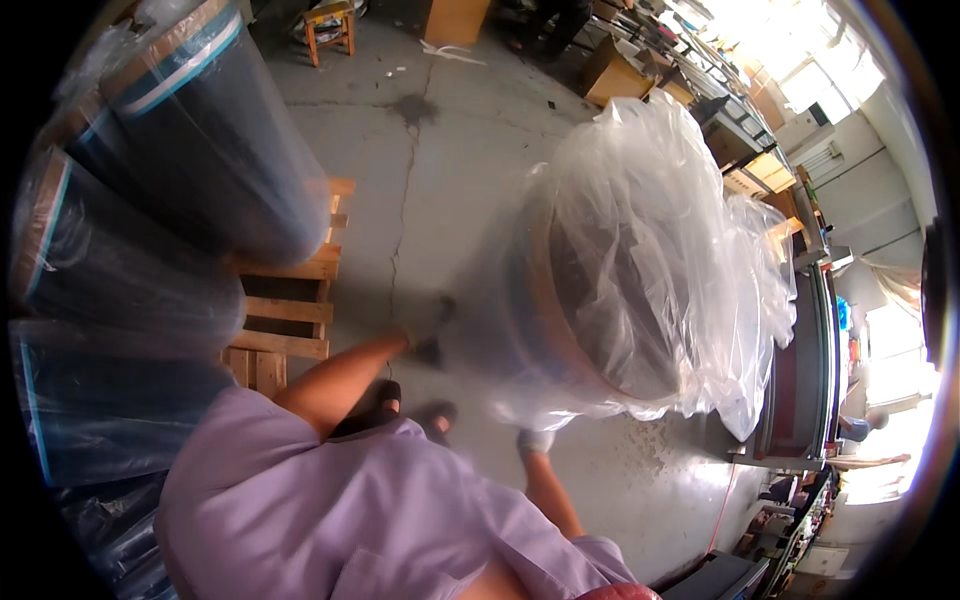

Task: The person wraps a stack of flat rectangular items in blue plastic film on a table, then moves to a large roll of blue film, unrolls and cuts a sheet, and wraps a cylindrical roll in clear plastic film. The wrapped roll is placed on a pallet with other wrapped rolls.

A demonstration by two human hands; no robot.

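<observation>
In front of me is a large plastic-wrapped cylinder (500, 290), its side smeared by motion. Loose clear plastic film (650, 230) bunches over its end, above a brown and blue band near the rim. My right hand (537, 438), in a pale glove, meets the lower edge of the wrapping; its fingers are hidden there. At the near left side of the cylinder is my left hand (428, 350), blurred and dark, apparently gloved. Its fingers cannot be made out, nor whether it touches the wrapping.
Several similar wrapped cylinders (220, 150) stand at the left, beside or on a wooden pallet (290, 310). A wooden stool (328, 30) and cardboard boxes (615, 75) are farther off. Along the right runs a long workbench (800, 370). Another person (858, 428) is at the far right.
</observation>
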